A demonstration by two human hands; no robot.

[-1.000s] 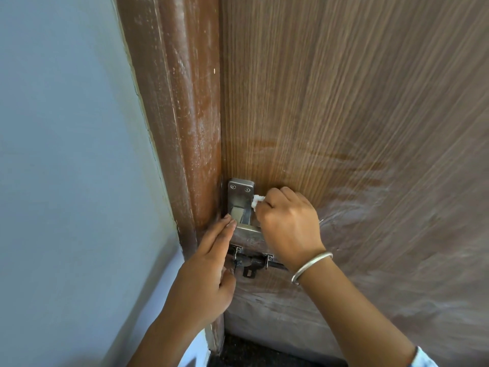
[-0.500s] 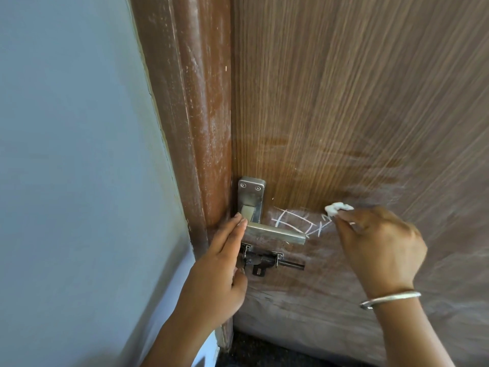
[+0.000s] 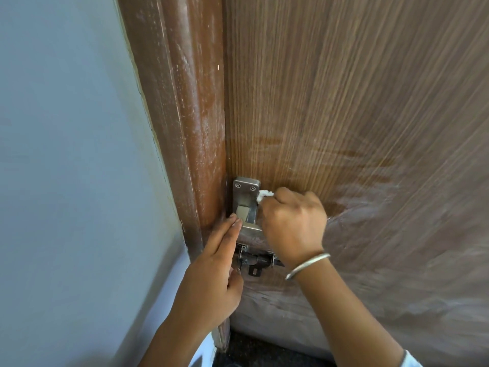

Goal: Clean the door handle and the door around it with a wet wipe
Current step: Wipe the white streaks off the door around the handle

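A brushed metal door handle (image 3: 245, 201) on its plate sits at the left edge of a brown wood-grain door (image 3: 344, 102). My right hand (image 3: 292, 221), with a metal bangle on the wrist, pinches a small crumpled white wet wipe (image 3: 262, 195) against the plate's right side and covers most of the lever. My left hand (image 3: 211, 274) reaches up with straight fingers, their tips touching the handle's left end by the door frame. Dull smears show on the door to the right of the handle.
A brown door frame (image 3: 190, 115) runs up the left of the door, with a pale blue-grey wall (image 3: 66, 154) beside it. A dark sliding bolt latch (image 3: 255, 260) is fixed just under the handle. Dark floor (image 3: 254, 350) shows at the bottom.
My right hand swung out to the right across white scribbles on the door, then came back left to the handle plate with the wipe. My left hand has stayed at the handle's end.
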